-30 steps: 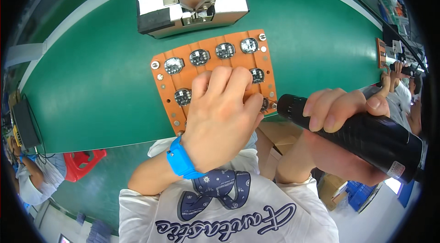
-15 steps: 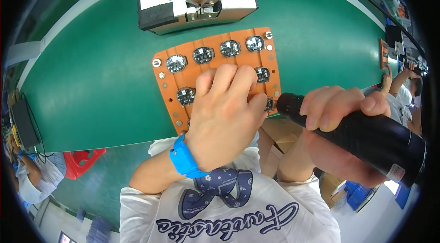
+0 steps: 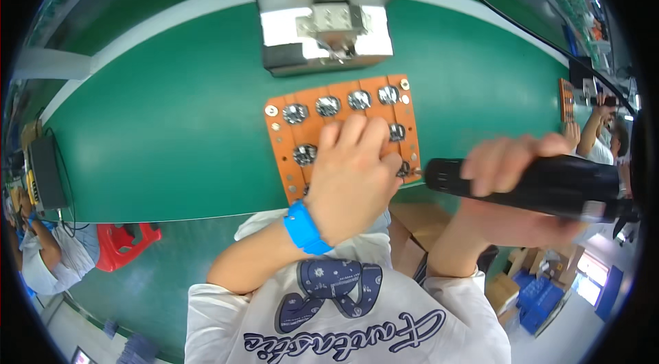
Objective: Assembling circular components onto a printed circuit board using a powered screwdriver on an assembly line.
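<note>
An orange fixture plate (image 3: 281, 137) lies on the bench, bearing several small round black circuit boards, one of them a circuit board (image 3: 294, 113) at the far left. My left hand (image 3: 353, 182), with a blue wristband (image 3: 307, 228), rests over the plate's middle and near part. Its fingers are curled and their tips hidden, so what they hold cannot be made out. The thumb lies beside the circuit board (image 3: 403, 169) at the near right corner. My right hand (image 3: 511, 185), blurred, is wrapped round a black electric screwdriver (image 3: 570, 189), held nearly level, its bit pointing left at that board.
Behind the plate stands a metal-and-white machine (image 3: 333, 28). A dark cable (image 3: 508, 14) crosses the far right. Another person's arms (image 3: 587, 127) are by a second orange plate (image 3: 566, 100) at the right. A red stool (image 3: 123, 247) and another person (image 3: 58, 254) are at left.
The whole view has shifted, so the machine and plate appear lower and farther right. The screwdriver has swung nearer to level. My left hand stays on the plate, thumb by the same board.
</note>
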`<state>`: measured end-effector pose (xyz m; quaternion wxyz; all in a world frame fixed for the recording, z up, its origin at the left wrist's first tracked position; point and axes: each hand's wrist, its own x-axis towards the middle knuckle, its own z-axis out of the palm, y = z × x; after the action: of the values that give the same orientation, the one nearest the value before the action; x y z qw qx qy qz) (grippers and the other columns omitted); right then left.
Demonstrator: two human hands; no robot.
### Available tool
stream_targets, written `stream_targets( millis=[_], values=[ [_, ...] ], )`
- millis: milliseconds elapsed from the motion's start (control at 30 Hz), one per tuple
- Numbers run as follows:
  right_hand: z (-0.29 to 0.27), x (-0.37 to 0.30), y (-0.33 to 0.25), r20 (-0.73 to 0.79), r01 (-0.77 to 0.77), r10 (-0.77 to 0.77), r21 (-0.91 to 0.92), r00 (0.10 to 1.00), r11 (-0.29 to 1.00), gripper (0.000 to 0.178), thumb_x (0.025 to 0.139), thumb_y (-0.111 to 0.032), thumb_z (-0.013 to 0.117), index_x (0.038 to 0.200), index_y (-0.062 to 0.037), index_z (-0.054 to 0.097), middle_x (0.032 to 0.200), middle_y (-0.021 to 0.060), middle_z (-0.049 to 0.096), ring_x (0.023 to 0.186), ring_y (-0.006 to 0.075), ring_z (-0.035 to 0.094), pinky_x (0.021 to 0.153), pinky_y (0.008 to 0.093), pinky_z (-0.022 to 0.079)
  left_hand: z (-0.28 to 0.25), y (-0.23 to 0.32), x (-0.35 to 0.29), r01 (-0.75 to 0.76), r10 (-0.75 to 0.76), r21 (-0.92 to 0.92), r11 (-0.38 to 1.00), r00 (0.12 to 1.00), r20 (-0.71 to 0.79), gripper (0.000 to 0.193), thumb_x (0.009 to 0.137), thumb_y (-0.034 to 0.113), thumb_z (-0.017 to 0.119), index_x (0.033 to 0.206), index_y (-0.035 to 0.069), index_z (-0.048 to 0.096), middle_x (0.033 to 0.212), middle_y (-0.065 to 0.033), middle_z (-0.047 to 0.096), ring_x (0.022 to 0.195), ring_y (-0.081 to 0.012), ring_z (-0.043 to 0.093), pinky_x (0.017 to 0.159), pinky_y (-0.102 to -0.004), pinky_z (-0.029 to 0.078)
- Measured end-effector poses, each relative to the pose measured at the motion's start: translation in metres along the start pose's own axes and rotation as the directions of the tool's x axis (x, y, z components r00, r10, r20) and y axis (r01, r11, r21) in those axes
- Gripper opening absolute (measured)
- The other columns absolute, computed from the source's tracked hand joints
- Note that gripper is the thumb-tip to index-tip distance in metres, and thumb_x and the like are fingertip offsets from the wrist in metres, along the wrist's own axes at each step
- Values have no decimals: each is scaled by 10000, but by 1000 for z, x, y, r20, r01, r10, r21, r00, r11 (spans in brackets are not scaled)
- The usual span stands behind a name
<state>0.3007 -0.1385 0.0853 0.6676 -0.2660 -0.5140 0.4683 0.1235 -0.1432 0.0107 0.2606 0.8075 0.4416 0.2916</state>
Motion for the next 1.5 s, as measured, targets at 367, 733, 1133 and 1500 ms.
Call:
stream_targets(
  millis=[367, 733, 1133, 1500],
  values=[
    [48, 108, 32, 404, -2, -97, 238, 910, 971, 1033, 858, -807, 330, 1466, 22, 426, 979, 130, 599, 763, 246, 548, 713, 432, 428, 0, 2, 0, -31, 31, 9, 999, 999, -13, 223, 650, 208, 828, 817, 100, 727, 975, -46, 498, 1032, -261, 493, 864, -438, 364],
    [25, 48, 2, 312, 92, -97, 31, 945, 995, 918, 849, -767, 538, 1389, -27, 472, 865, 80, 577, 652, 202, 537, 598, 380, 428, 2, 0, 1, -26, 26, -17, 1000, 1000, 0, 246, 630, 200, 847, 811, 110, 706, 968, -45, 497, 1039, -264, 497, 883, -431, 378],
    [-12, -32, -7, 135, 143, -126, -131, 983, 981, 812, 901, -720, 490, 1366, -54, 469, 829, 96, 586, 633, 228, 571, 587, 380, 467, 1, 2, 0, -34, 33, 24, 999, 998, 53, 303, 631, 98, 838, 906, 100, 710, 988, -35, 538, 1009, -252, 522, 858, -421, 361],
    [-8, -36, 10, 131, 72, -53, -146, 990, 987, 856, 902, -760, 451, 1371, -44, 451, 817, 109, 577, 607, 239, 570, 586, 393, 474, -1, 1, -1, -28, 27, 14, 1000, 997, 79, 200, 692, 114, 778, 856, 44, 689, 1005, -71, 519, 1024, -256, 498, 894, -412, 376]
  ],
)
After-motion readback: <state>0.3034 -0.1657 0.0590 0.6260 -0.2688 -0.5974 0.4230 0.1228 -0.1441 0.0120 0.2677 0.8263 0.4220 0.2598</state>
